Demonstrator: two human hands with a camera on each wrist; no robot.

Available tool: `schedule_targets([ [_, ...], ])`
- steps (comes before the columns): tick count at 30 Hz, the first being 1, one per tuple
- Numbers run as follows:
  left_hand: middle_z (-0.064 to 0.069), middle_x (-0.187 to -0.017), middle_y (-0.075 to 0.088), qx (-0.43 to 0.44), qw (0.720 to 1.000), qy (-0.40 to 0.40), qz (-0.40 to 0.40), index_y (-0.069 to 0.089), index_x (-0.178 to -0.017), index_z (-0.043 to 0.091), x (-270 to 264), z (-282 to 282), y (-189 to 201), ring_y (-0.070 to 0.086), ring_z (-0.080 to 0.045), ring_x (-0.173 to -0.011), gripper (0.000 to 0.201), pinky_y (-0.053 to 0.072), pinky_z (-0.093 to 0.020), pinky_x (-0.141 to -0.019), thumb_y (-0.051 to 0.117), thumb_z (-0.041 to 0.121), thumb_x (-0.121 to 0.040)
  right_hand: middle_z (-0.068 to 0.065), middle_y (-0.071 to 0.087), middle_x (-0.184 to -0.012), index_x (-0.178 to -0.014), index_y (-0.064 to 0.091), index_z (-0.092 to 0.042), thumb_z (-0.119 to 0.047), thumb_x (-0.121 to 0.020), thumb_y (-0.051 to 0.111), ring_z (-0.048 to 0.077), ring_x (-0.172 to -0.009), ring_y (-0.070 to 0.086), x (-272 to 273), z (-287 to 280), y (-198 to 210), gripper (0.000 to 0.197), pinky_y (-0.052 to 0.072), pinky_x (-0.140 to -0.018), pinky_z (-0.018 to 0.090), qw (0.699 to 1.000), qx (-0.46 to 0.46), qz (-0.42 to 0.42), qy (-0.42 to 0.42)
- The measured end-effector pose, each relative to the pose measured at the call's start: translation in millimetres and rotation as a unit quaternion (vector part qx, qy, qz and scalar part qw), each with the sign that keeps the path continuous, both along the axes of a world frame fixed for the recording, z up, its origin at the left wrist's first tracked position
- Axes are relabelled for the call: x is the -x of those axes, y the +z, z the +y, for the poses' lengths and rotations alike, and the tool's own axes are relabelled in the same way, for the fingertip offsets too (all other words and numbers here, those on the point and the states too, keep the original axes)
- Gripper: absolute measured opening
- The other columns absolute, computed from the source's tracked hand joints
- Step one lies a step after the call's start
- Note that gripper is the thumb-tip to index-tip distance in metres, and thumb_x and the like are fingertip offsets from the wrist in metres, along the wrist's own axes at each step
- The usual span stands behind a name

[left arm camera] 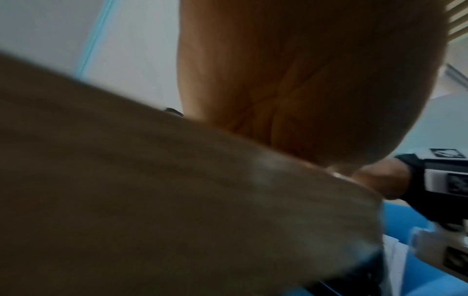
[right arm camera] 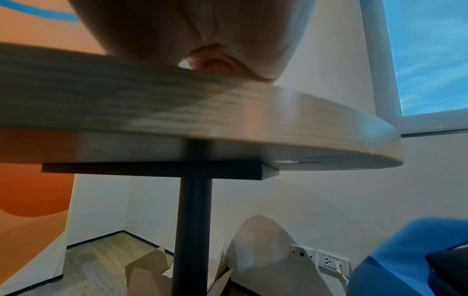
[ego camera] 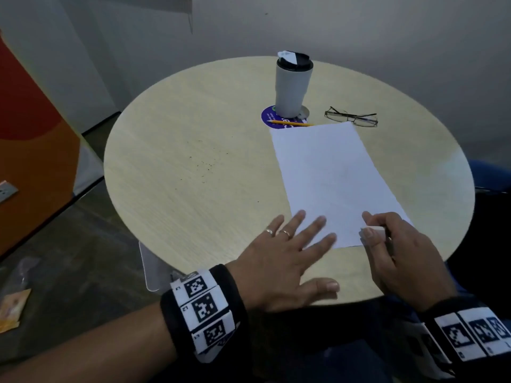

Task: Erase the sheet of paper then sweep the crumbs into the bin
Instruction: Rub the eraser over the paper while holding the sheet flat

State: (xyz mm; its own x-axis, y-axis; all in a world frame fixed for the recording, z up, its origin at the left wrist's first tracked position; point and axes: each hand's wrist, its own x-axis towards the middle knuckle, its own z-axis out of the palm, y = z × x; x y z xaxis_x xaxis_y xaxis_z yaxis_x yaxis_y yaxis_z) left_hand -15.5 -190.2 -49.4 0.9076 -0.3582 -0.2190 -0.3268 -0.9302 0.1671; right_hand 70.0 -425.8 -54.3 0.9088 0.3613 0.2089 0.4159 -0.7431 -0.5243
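Paper on table, crumbs left, perhaps eraser dust

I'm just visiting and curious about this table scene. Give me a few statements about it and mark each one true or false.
1. The left hand lies flat, fingers spread, on the near corner of the sheet of paper. True.
2. The right hand is empty. False: it pinches a white eraser.
3. The pencil lies on the paper. False: it lies beyond the sheet's far edge, by the tumbler.
4. Dark crumbs are scattered on the table left of the sheet. True.
5. The glasses sit folded on the table. True.
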Motion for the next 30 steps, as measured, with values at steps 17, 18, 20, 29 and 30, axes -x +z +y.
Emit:
schedule_targets([
  [17,0.005,-0.168,-0.034,-0.099,0.991,-0.068,0.059,-0.021,-0.164,0.02,-83.5,-21.0,42.9,-0.027,-0.024,-0.157,0.098,-0.007,-0.051,-0.13,0.019,0.08,-0.098,-0.007,0.073,-0.11,-0.107,0.065,-0.02,-0.021,-0.099,0.067,0.019,-0.095,0.067,-3.7,-6.0,-11.5,0.009,0.048,-0.077,0.034,0.998,-0.008,-0.066,0.021],
  [18,0.008,-0.167,-0.035,-0.098,0.989,-0.079,0.073,-0.022,-0.164,0.024,-89.4,-18.4,35.0,-0.031,-0.022,-0.156,0.098,-0.009,-0.051,-0.129,0.017,0.083,-0.097,-0.008,0.072,-0.109,-0.108,0.065,-0.02,-0.022,-0.099,0.067,0.017,-0.095,0.067,-3.9,-7.4,-11.8,0.009,0.048,-0.077,0.034,0.997,-0.013,-0.065,0.025],
  [20,0.013,-0.165,-0.037,-0.077,0.988,-0.079,0.104,-0.023,-0.163,0.032,-96.9,-7.9,24.0,-0.035,-0.018,-0.153,0.096,-0.011,-0.051,-0.129,0.013,0.088,-0.093,-0.01,0.072,-0.112,-0.108,0.065,-0.021,-0.022,-0.1,0.068,0.013,-0.097,0.066,-4.9,-9.3,-13.4,0.009,0.047,-0.079,0.032,0.997,-0.02,-0.064,0.025],
  [29,-0.009,-0.168,-0.033,-0.128,0.962,0.229,0.075,-0.016,-0.165,0.015,-103.5,52.4,30.7,-0.015,-0.047,-0.157,0.114,-0.008,-0.058,-0.127,0.013,0.093,-0.087,-0.013,0.072,-0.114,-0.102,0.058,-0.031,-0.029,-0.104,0.059,0.007,-0.097,0.06,-12.1,-11.1,-19.3,0.003,0.038,-0.078,0.02,0.996,-0.04,-0.068,0.036],
  [30,-0.008,-0.168,-0.033,-0.106,0.973,0.194,0.059,-0.015,-0.165,0.014,-106.5,48.0,31.6,-0.014,-0.045,-0.158,0.113,-0.007,-0.058,-0.128,0.013,0.092,-0.088,-0.013,0.072,-0.114,-0.102,0.057,-0.032,-0.027,-0.104,0.061,0.007,-0.097,0.06,-12.5,-11.3,-19.2,0.006,0.038,-0.078,0.02,0.997,-0.039,-0.065,0.034],
])
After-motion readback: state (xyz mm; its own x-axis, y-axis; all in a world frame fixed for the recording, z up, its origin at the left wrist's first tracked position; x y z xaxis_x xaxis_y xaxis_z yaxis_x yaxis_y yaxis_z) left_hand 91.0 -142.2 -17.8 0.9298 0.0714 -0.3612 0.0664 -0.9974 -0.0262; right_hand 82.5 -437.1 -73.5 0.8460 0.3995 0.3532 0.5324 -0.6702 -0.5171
